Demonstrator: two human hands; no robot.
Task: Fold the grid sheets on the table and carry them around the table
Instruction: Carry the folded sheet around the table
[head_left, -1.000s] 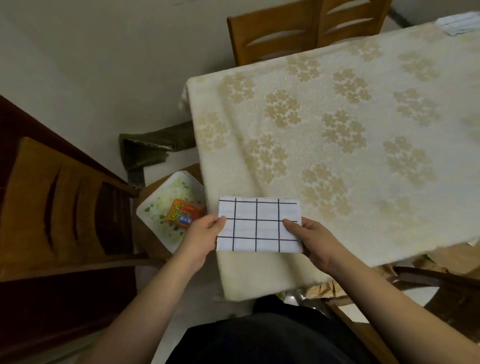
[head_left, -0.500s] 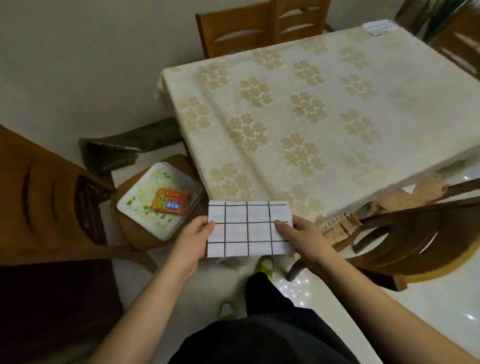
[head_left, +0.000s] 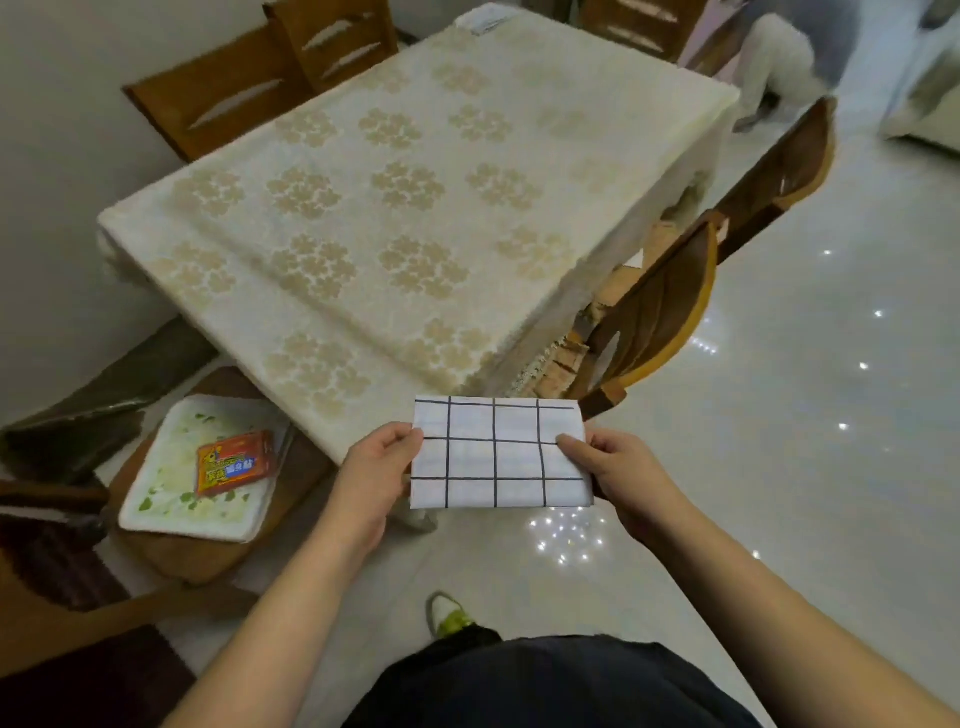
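Cloth-covered bench (head_left: 405, 218) lies ahead; folded grid sheet (head_left: 498, 452), long axis crosswise, pinched between left hand (head_left: 376, 467) and right hand (head_left: 615, 467), equally near.

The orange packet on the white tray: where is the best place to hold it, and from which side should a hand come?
Probably by its short right end, pinched from above. The orange packet lies flat and slightly tilted on the white tray, so a hand cannot get under it. That end is nearest the right hand; however, both it and the left hand hold the grid sheet.
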